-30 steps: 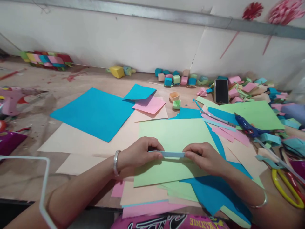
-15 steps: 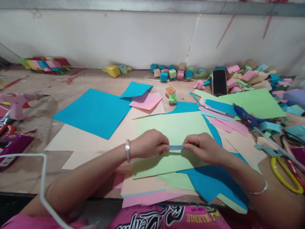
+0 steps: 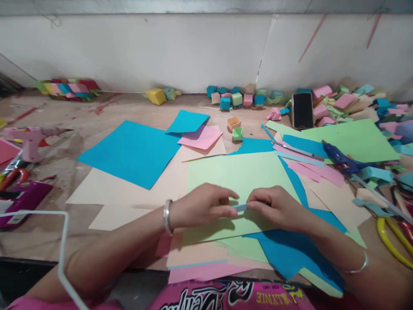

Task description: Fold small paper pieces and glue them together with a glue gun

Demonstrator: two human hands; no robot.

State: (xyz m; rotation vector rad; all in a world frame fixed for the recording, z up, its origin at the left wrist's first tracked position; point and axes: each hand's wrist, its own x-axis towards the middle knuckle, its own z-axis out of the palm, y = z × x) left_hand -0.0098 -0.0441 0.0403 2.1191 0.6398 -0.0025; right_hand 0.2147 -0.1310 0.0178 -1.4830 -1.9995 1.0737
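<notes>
Over a light green sheet of paper (image 3: pixel 232 172), my right hand (image 3: pixel 274 209) pinches a narrow light blue paper strip (image 3: pixel 241 207) between thumb and fingers. Something dark and thin shows by those fingers, too small to make out. My left hand (image 3: pixel 206 206) is at the strip's other end, thumb and index finger apart, the thumb close to or touching the strip. Beneath the green sheet lie peach, pink and blue papers. A blue sheet (image 3: pixel 132 153) is to the left, with small folded blue (image 3: pixel 187 122) and pink (image 3: pixel 200 137) pieces beyond my hands.
Little paper boxes (image 3: pixel 237 134) and cubes (image 3: pixel 237 99) stand toward the wall. At right are a phone (image 3: pixel 302 110), a blue glue gun (image 3: pixel 343 157), yellow-handled scissors (image 3: pixel 385 241) and a paper pile. A pink glue gun (image 3: pixel 30 142) and a white cable (image 3: pixel 63 245) are at left.
My left hand has loosened its pinch on the strip, and its fingers have spread. My right hand keeps hold of the strip, which is now slightly tilted. The view has shifted a little.
</notes>
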